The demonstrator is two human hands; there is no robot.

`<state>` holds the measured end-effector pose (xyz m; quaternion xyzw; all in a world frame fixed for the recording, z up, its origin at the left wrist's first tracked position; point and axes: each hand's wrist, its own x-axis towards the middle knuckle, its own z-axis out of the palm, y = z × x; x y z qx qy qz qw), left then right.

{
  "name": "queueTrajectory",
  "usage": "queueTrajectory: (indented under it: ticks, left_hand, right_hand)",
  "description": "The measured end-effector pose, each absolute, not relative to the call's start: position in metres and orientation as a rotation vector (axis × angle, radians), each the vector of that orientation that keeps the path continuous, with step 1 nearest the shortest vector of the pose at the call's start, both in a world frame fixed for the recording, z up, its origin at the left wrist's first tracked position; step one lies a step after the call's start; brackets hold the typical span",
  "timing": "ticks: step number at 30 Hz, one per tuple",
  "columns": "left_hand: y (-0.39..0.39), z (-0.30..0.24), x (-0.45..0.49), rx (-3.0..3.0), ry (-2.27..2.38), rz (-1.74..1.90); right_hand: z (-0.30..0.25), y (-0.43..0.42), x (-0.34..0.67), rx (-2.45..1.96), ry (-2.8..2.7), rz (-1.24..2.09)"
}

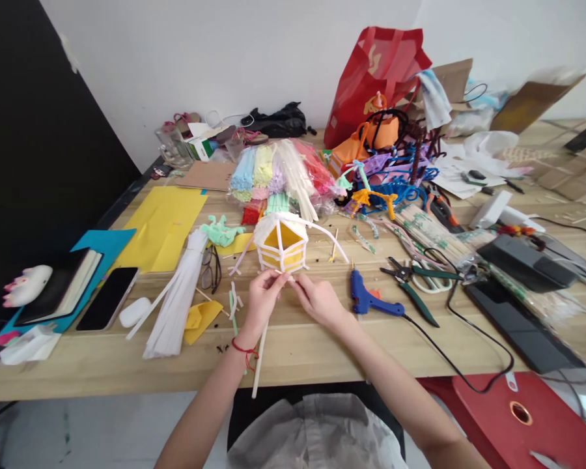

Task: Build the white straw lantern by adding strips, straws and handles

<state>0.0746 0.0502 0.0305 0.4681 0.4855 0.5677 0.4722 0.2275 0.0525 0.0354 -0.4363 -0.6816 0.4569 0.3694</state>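
A small yellow lantern-like model [280, 244] with a white pipe-cleaner frame stands on the wooden table [293, 352]. Just in front of it, my left hand [262, 301] pinches a long white pipe cleaner [260, 361] that runs down past my wrist to the table's front edge. My right hand [317, 301] meets it from the right, fingertips closed on the same strand near its top end. Both hands rest low over the table, almost touching the model's base.
A bundle of white pipe cleaners [176, 303] lies left, with glasses [209, 268], phone [108, 298], notebook [61, 286] and yellow paper [163, 225]. A blue glue gun [368, 301], pliers [410, 286] and scissors lie right. Coloured pipe cleaner packs [278, 170] and a red bag [376, 78] stand behind.
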Motion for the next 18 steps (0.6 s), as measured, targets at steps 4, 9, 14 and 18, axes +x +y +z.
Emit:
queueTrajectory:
  ticks: [4, 9, 14, 18]
  left_hand:
    - [0.052, 0.028, 0.074, 1.133, 1.117, 1.332]
    - [0.050, 0.033, 0.073, 1.145, 1.042, 1.275]
    - [0.049, 0.037, 0.076, 1.176, 1.052, 1.297]
    - [0.050, 0.034, 0.079, 1.136, 1.067, 1.330]
  right_hand:
    - [0.039, 0.054, 0.226, -1.091, -1.690, 1.227]
    - [0.043, 0.057, 0.223, -0.941, -1.574, 1.544]
    - [0.042, 0.067, 0.228, -0.806, -1.534, 1.820]
    - [0.041, 0.070, 0.230, -0.817, -1.549, 1.829]
